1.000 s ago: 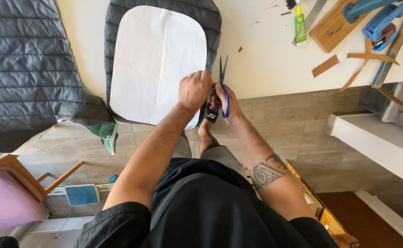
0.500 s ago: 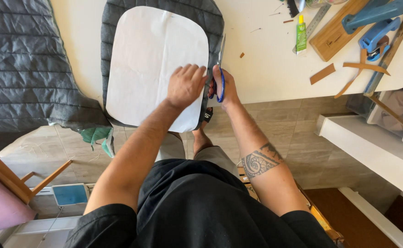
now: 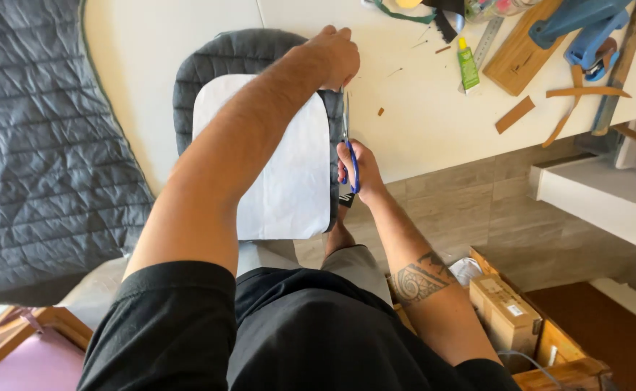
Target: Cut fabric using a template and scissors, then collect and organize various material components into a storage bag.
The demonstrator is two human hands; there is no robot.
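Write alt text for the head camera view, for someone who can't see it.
Seen from above, a person's right hand works blue-handled scissors along the edge of quilted grey fabric under a white paper pattern, while the left hand presses the fabric's far corner onto a white table.

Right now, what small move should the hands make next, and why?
Probably close the scissors for another short snip up the right edge of the quilted fabric: the right hand grips the blue handles, and the left hand holds the fabric flat ahead of the blades.
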